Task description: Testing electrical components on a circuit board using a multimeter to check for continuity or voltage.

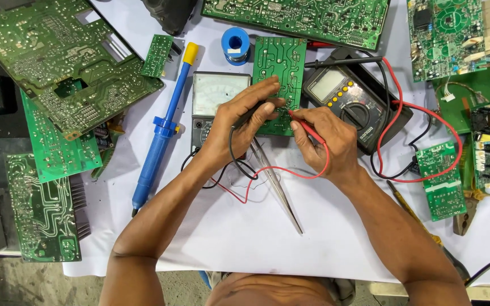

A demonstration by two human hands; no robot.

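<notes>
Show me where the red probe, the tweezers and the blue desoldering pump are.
red probe (307,128), head view, on its red shaft.
tweezers (276,187), head view, mid-length of the legs.
blue desoldering pump (157,141), head view, on the barrel.

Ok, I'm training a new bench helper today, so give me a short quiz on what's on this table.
1. True or false: the right hand holds a red probe.
2. Which lies left of the analogue meter: A) blue desoldering pump B) solder reel C) digital meter?
3. What do both probes touch?

Key: 1 true. 2 A. 3 The small green circuit board, where the left hand holds the black probe.
</notes>
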